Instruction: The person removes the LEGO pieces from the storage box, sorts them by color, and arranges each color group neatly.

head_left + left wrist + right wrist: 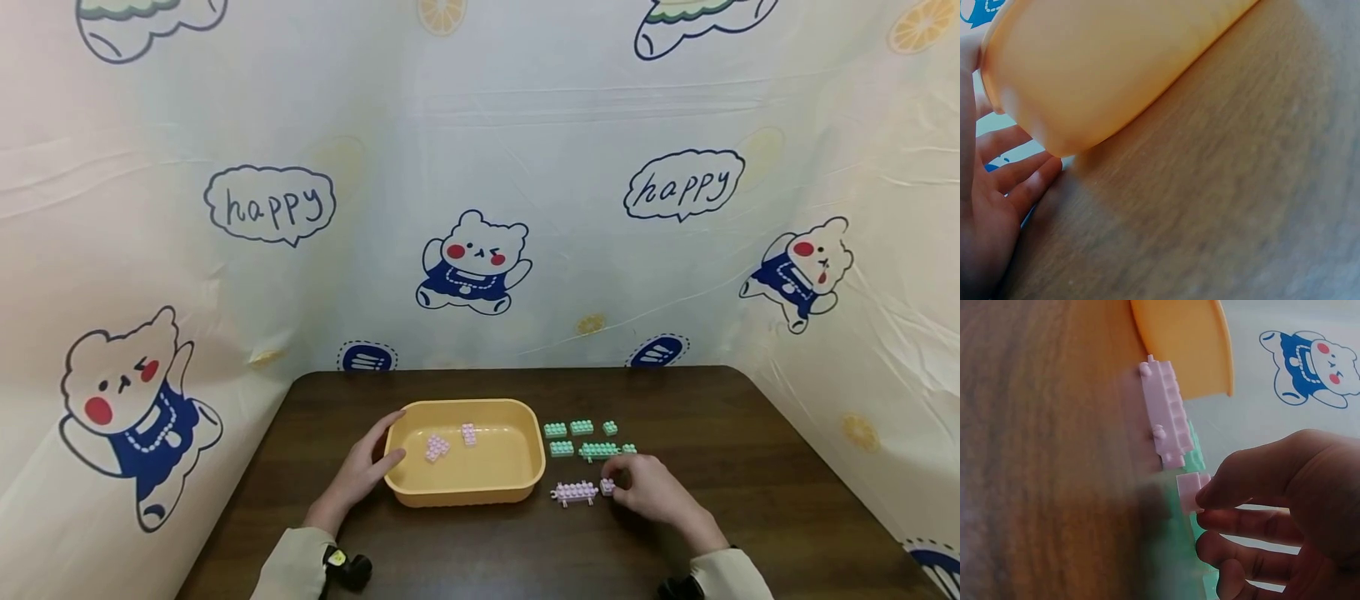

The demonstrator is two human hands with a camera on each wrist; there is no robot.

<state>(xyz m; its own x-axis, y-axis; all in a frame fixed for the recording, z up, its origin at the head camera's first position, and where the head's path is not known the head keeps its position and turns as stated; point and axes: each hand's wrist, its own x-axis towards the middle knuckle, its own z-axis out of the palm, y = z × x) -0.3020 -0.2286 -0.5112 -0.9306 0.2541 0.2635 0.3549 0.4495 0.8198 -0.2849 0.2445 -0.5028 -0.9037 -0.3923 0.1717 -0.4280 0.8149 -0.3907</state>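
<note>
My left hand [360,473] grips the left end of a yellow plastic bin [465,494], its thumb over the rim. In the left wrist view, several fingers [1034,187] reach along the outside of the bin wall. Two clusters of pink building bricks [437,447] lie inside the bin. To the right of the bin, my right hand [651,490] pinches a small pink building brick [1189,492] between thumb and forefinger. Just left of that brick lies a longer pink brick piece [574,492] with small side pegs.
Beyond the pink pieces, several green bricks [581,427] stand in two rows, among them a longer green piece [598,451] with pegs. Everything rests on a dark wooden table [465,558]. A printed cloth [570,275] hangs behind and around the table.
</note>
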